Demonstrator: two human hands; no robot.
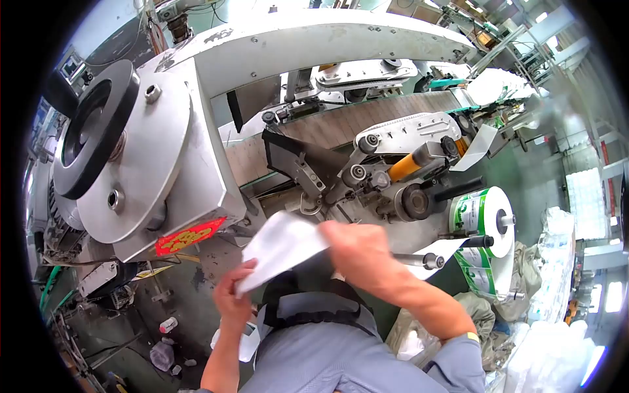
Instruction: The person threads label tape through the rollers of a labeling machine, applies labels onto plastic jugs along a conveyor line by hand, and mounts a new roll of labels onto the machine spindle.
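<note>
A white sheet [282,247], blurred and slanting, is stretched between my two hands in front of my body. My left hand [232,291] grips its lower left corner, with the fingers at the edge. At the sheet's upper right end is my right hand [357,252], closed on it and smeared by motion. Just beyond the hands stands a metal machine with rollers [414,202] and a wooden-looking conveyor [327,128]. To the right, a white web [436,254] runs near a large roll with green and white print [475,213].
A big metal housing [213,157] with a black handwheel [98,128] stands at the left. Clear plastic bags [547,354] are heaped at the lower right. Small items, among them a bottle [168,325], lie on the floor at the lower left.
</note>
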